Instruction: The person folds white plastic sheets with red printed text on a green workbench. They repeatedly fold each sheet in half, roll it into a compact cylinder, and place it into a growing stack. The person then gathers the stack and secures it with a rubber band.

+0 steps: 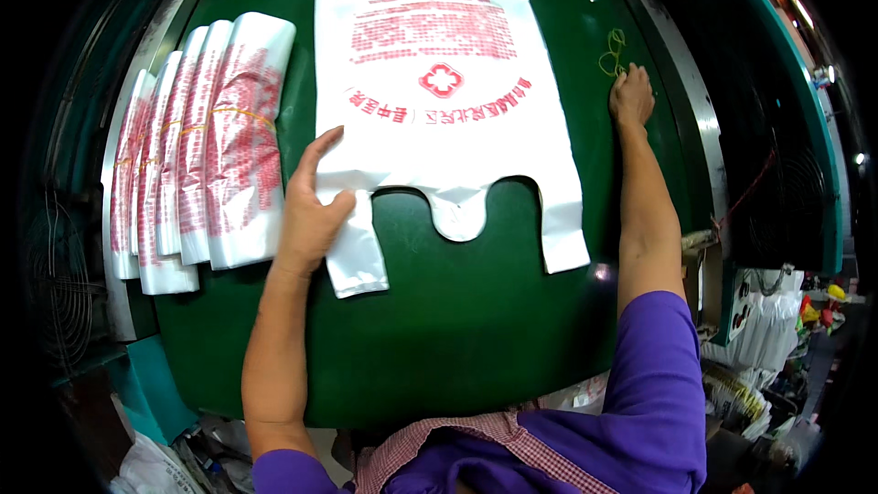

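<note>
Folded bag bundles (229, 185) with yellow bands (242, 115) lay left and looked done. The white bag stack (439, 148) lay flat on the green table (457, 329), no band around it yet. The left hand (309, 212), fingers spread, touched its edge. The right hand's (633, 97) fingers curled by loose rubber bands (614, 52); whether they pinched one didn't show. The bundles crowded the left hand.

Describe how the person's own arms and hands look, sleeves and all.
The purple sleeves are short and plain, leaving the forearms bare. The left hand and right hand are ungloved, with no watch or bracelet visible.
</note>
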